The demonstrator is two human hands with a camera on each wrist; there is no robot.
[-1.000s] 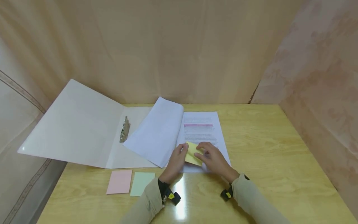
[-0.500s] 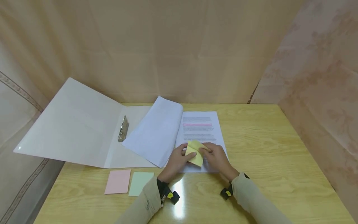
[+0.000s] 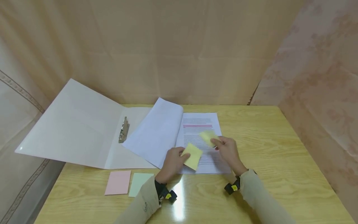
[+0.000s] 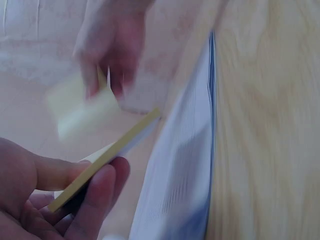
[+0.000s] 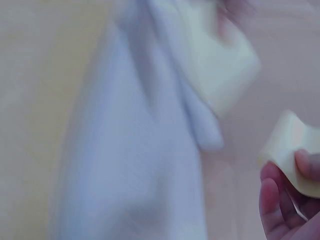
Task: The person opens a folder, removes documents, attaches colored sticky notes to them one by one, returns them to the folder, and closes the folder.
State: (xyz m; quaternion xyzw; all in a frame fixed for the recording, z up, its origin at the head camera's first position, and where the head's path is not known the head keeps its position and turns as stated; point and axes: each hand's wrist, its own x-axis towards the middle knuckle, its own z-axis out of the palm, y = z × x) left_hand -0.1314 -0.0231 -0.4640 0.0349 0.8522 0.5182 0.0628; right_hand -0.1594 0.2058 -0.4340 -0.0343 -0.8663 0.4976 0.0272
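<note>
In the head view my left hand [image 3: 172, 163] pinches a pad of yellow sticky notes [image 3: 192, 157] between thumb and fingers. The pad's thick edge [image 4: 107, 160] shows in the left wrist view. My right hand [image 3: 229, 154] pinches a single yellow sticky note [image 3: 208, 137], separate from the pad and blurred. That note appears curved [image 5: 287, 145] in the right wrist view. Both hands are over a printed page [image 3: 198, 121] with pink highlighted lines. Left of it, a turned-back sheet [image 3: 156, 130] lies with its blank side up.
A white ring binder [image 3: 72, 124] lies open at the left, its metal clip [image 3: 124, 130] upright near the spine. In front of it are a pink sticky-note pad [image 3: 118, 182] and a green one [image 3: 139, 183], partly covered by the left sleeve. Everything rests on a wooden table [image 3: 268, 149].
The right hand has peeled a yellow note off the pad and moved away to the right with it. The left hand keeps the pad, about where it was.
</note>
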